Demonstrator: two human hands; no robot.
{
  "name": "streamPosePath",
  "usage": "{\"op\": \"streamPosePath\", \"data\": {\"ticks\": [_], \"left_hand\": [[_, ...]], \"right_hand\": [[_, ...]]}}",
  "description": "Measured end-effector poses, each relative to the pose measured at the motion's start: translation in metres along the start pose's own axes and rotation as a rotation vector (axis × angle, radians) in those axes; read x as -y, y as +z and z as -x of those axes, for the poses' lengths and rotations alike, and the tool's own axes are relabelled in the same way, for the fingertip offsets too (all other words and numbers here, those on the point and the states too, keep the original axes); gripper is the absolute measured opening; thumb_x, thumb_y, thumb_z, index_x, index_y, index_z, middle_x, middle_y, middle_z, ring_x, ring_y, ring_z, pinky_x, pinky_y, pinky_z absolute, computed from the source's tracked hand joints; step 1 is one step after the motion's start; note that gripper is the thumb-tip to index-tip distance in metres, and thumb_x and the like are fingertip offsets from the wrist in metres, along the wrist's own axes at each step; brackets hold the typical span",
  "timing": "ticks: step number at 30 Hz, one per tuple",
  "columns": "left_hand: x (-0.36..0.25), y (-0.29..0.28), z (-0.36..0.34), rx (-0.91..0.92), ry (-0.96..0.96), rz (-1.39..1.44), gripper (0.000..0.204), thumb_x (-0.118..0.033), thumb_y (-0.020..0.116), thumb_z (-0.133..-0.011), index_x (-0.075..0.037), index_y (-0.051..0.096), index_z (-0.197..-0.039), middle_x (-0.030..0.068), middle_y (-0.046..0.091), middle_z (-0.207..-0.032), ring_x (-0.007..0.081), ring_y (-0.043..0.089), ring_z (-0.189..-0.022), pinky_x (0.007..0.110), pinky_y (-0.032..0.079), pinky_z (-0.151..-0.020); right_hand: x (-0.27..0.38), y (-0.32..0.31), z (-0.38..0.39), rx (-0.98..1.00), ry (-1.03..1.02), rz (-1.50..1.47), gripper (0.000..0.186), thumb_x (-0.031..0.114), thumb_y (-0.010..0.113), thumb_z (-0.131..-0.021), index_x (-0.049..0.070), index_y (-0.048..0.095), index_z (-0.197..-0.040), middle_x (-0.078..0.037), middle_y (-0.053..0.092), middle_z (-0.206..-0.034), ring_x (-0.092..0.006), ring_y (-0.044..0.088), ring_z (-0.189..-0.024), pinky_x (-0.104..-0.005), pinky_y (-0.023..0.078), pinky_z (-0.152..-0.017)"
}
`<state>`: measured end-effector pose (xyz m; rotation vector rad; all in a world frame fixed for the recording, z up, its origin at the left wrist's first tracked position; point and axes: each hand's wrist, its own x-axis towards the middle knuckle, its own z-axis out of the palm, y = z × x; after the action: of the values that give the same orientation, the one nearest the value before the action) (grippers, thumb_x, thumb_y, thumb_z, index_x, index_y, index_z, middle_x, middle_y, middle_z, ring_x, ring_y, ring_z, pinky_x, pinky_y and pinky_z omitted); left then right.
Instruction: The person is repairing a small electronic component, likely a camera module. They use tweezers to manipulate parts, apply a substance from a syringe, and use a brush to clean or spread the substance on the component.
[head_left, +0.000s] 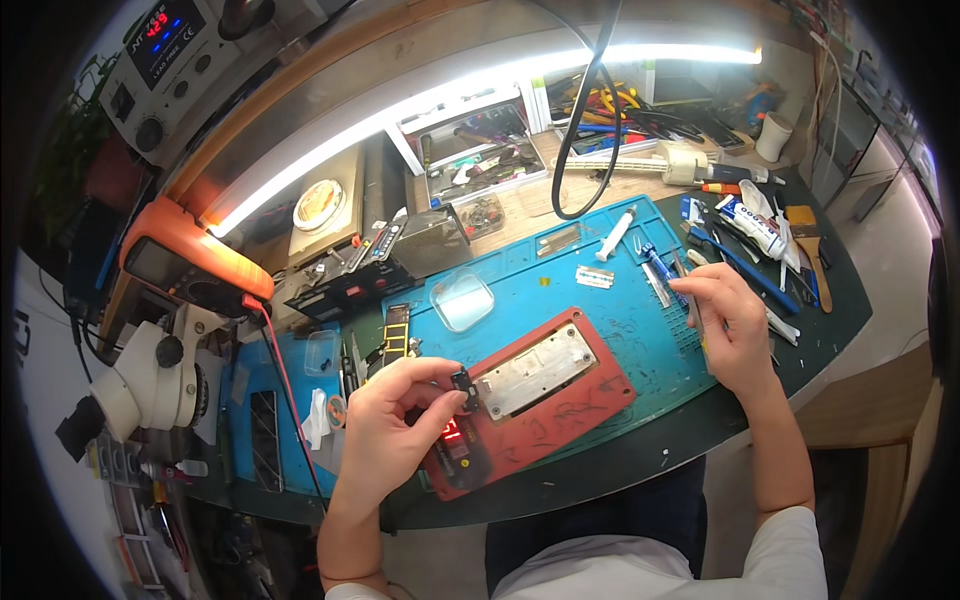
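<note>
My left hand (390, 440) pinches a small black electronic part (463, 390) between thumb and fingertips, at the left end of a red heating station (535, 445) with a metal plate (540, 365) and a lit red display, partly hidden by that hand. My right hand (730, 325) grips a slim metal tool (681, 266), apparently tweezers, upright over the mat's right side. Near it lie a blue-barrelled tool (656, 262) and thin metal blades. The red station rests on a blue silicone work mat (430, 330).
An orange multimeter (190, 250) and microscope (160, 380) stand left. A clear lidded box (462, 300) and white syringe (615, 235) lie on the mat. Brushes (808, 250) and tubes crowd the right. A black cable loop (585, 120) hangs above; tool trays (480, 160) stand behind.
</note>
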<state>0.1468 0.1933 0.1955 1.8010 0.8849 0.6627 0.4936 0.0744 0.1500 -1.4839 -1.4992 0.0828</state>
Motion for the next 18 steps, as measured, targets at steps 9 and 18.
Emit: {"op": "streamPosePath", "data": {"ticks": [9,18], "left_hand": [[0.004,0.000,0.001,0.031,0.066,-0.028,0.027,0.006,0.073,-0.091,0.002,0.070,-0.117,0.0052,0.073,-0.095,0.0082,0.073,-0.080,0.020,0.056,-0.066],[-0.008,0.007,0.004,0.004,0.005,0.333,0.026,0.008,0.066,-0.096,0.005,0.061,-0.121,0.0108,0.073,-0.105,0.0121,0.073,-0.095,0.021,0.057,-0.072]], "right_hand": [[0.006,0.007,0.001,-0.064,0.066,-0.093,0.020,0.000,0.066,-0.097,0.002,0.064,-0.117,-0.008,0.063,-0.103,-0.0130,0.067,-0.087,-0.0239,0.052,-0.064],[-0.005,-0.007,0.006,-0.163,-0.112,-0.006,0.018,0.014,0.066,-0.101,0.003,0.064,-0.116,-0.009,0.065,-0.098,-0.0146,0.064,-0.081,-0.0261,0.051,-0.069]]}}
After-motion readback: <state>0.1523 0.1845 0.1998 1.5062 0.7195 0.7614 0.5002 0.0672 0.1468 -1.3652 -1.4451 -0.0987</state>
